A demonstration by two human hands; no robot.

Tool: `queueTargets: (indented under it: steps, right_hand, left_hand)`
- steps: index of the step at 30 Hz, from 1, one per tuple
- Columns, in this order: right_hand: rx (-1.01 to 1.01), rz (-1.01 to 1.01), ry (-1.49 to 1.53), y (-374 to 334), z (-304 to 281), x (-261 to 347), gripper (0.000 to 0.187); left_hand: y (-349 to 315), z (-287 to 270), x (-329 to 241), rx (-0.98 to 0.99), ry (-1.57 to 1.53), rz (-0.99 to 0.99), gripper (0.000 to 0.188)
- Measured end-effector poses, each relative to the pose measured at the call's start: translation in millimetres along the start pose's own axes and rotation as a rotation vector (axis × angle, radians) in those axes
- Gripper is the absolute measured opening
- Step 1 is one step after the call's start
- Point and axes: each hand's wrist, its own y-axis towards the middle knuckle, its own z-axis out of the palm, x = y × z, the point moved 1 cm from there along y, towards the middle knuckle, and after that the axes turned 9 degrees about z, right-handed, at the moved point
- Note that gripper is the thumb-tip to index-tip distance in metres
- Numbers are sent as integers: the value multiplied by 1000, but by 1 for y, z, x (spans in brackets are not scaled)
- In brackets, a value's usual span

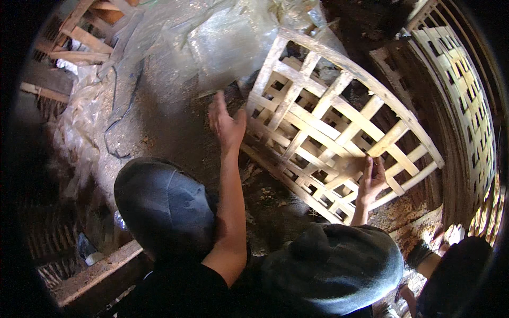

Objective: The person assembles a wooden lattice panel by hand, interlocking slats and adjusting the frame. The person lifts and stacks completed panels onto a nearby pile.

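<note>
A woven panel of pale wooden slats (331, 108) leans at a slant before me, with square gaps between its crossing strips. My right hand (373, 183) is at its lower right part, thumb and fingers closed on a yellowish slat (388, 140) in the weave. To the left of the panel, my left hand (228, 124) is raised with fingers apart and nothing in it, near the panel's left edge. Dark shading blurs the weave left of my right hand.
My knees (164, 206) in dark trousers flank the near side. Another woven panel (464, 95) stands at the right. Clear plastic sheeting (228, 42) lies at the back, a dark cord (111, 127) on the left floor. Another person's dark-clothed limb (456, 275) is at lower right.
</note>
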Motion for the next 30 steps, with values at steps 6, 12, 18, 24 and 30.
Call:
queueTargets:
  steps: [6,12,18,24,30]
  right_hand:
    - [-75,-104,-378,0,-7,51,23]
    - [-16,-2,-719,24,-14,61,25]
    - [44,-36,-767,31,-10,62,31]
    - [165,-58,-797,18,10,48,30]
    - [207,114,-825,2,23,19,34]
  left_hand:
    - [-5,34,-26,259,42,138,73]
    - [14,14,-23,305,-36,177,59]
    - [28,5,-19,364,91,141,54]
    - [27,-4,-1,435,123,-9,51]
    - [25,1,-6,416,245,3,49]
